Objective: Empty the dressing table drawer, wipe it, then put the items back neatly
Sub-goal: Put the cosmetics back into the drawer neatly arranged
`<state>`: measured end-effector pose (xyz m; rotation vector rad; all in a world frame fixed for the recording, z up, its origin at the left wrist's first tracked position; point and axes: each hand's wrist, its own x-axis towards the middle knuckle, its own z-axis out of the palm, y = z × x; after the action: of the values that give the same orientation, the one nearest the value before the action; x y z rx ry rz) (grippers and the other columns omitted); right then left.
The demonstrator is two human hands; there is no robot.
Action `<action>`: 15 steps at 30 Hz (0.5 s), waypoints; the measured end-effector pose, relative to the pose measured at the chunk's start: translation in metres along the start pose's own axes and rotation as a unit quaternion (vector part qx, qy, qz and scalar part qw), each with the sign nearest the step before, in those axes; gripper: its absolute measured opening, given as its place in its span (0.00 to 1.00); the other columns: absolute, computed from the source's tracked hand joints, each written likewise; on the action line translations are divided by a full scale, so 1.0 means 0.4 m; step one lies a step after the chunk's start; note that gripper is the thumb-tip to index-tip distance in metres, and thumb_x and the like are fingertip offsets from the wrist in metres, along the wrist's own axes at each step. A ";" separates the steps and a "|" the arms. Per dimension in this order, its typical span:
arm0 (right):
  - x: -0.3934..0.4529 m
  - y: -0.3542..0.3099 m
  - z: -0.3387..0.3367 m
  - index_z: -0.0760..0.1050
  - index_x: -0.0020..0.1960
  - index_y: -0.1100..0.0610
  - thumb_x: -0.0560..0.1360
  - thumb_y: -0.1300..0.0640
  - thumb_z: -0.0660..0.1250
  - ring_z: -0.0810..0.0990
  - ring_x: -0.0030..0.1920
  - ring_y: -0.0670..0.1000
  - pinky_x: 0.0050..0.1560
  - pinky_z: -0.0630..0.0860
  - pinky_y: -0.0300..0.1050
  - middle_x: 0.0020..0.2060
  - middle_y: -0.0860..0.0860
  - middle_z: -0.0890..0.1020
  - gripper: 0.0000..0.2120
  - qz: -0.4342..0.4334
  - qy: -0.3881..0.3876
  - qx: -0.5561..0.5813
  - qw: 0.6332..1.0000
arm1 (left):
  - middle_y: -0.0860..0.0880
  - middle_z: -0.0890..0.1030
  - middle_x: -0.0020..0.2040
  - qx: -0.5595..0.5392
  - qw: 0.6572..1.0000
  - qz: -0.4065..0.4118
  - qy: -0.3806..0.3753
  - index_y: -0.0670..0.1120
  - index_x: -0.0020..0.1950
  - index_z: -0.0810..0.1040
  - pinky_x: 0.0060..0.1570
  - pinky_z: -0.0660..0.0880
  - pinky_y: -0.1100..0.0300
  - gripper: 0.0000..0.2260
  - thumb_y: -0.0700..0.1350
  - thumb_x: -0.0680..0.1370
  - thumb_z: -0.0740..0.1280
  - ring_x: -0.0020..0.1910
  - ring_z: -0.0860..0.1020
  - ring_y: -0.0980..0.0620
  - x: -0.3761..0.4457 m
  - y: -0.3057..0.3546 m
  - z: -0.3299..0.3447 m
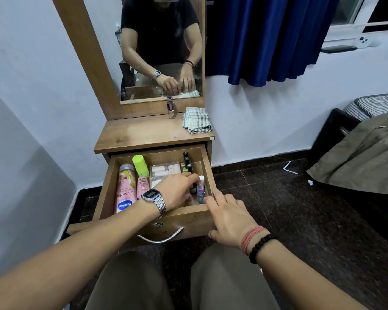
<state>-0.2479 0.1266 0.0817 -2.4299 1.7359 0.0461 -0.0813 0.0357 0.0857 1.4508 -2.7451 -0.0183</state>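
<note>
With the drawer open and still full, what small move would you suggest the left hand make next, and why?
Probably lift out the small bottle that the left hand is reaching for and stand it beside the nail polish on the tabletop; the drawer is still full and the cloth lies unused.

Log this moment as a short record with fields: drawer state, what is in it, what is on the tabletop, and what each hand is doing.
drawer: pulled open, still holding items
in drawer: pink lotion bottle, green-capped tube, clear box, dark small bottles, thin vial
on tabletop: nail polish bottle standing upright, folded checked cloth at the right
left hand: reaching into the drawer's right part, fingers curled among the small bottles; grip not clear
right hand: resting on the drawer's front right corner, fingers straight
</note>
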 end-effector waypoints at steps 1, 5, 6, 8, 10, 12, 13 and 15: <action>0.000 0.000 0.000 0.60 0.68 0.52 0.69 0.48 0.71 0.66 0.63 0.57 0.64 0.67 0.55 0.69 0.53 0.60 0.32 0.000 0.000 -0.001 1.000 | 0.50 0.77 0.57 -0.001 1.000 0.002 0.001 0.50 0.62 0.72 0.46 0.77 0.53 0.17 0.43 0.74 0.69 0.51 0.79 0.47 -0.001 -0.001 -0.004; -0.001 0.000 0.000 0.60 0.68 0.52 0.69 0.48 0.71 0.66 0.63 0.57 0.63 0.67 0.55 0.69 0.52 0.60 0.32 0.001 -0.001 -0.002 1.000 | 0.51 0.76 0.57 0.007 1.000 0.017 0.012 0.50 0.62 0.72 0.44 0.74 0.57 0.16 0.46 0.75 0.69 0.52 0.78 0.49 -0.005 -0.009 -0.022; -0.001 0.000 0.000 0.60 0.68 0.52 0.69 0.48 0.71 0.66 0.63 0.57 0.63 0.67 0.55 0.69 0.52 0.60 0.32 0.001 -0.002 -0.002 1.000 | 0.51 0.76 0.57 0.010 1.000 0.019 0.015 0.50 0.61 0.72 0.43 0.73 0.57 0.15 0.47 0.75 0.69 0.52 0.78 0.49 -0.007 -0.010 -0.029; -0.001 0.000 0.000 0.60 0.68 0.52 0.69 0.48 0.71 0.67 0.63 0.56 0.63 0.67 0.55 0.69 0.52 0.60 0.32 -0.001 -0.001 -0.003 1.000 | 0.52 0.77 0.56 0.014 0.999 0.025 0.025 0.50 0.59 0.74 0.42 0.72 0.58 0.12 0.50 0.77 0.67 0.51 0.78 0.50 -0.008 -0.015 -0.047; 0.000 0.000 0.001 0.60 0.68 0.52 0.69 0.48 0.71 0.66 0.63 0.56 0.63 0.67 0.55 0.68 0.52 0.61 0.32 -0.001 -0.001 -0.005 1.000 | 0.53 0.78 0.52 0.002 0.999 0.012 0.044 0.50 0.55 0.76 0.40 0.72 0.61 0.09 0.53 0.78 0.65 0.45 0.78 0.53 0.002 -0.032 -0.073; 0.001 -0.001 0.003 0.60 0.68 0.52 0.70 0.48 0.71 0.66 0.63 0.56 0.64 0.67 0.55 0.68 0.53 0.61 0.32 0.000 0.001 -0.010 1.000 | 0.53 0.80 0.48 -0.020 0.997 -0.014 0.073 0.50 0.52 0.78 0.37 0.72 0.64 0.08 0.53 0.78 0.64 0.39 0.76 0.56 0.025 -0.062 -0.105; 0.001 -0.003 0.004 0.60 0.68 0.52 0.70 0.49 0.71 0.66 0.63 0.56 0.64 0.67 0.55 0.69 0.53 0.61 0.32 0.003 0.001 -0.013 1.000 | 0.53 0.81 0.46 -0.034 0.995 -0.030 0.090 0.49 0.50 0.79 0.37 0.72 0.65 0.08 0.51 0.78 0.65 0.38 0.76 0.56 0.042 -0.078 -0.123; 0.000 -0.007 0.005 0.59 0.69 0.52 0.70 0.49 0.71 0.66 0.63 0.56 0.64 0.67 0.55 0.70 0.53 0.60 0.33 0.008 0.002 -0.014 1.000 | 0.53 0.82 0.44 -0.055 0.988 -0.068 0.124 0.48 0.48 0.80 0.37 0.72 0.66 0.06 0.48 0.78 0.66 0.40 0.78 0.55 0.087 -0.119 -0.160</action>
<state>-0.2451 0.1276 0.0801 -2.4366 1.7691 0.0696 -0.0593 -0.0194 0.1494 1.4956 -2.4074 0.0055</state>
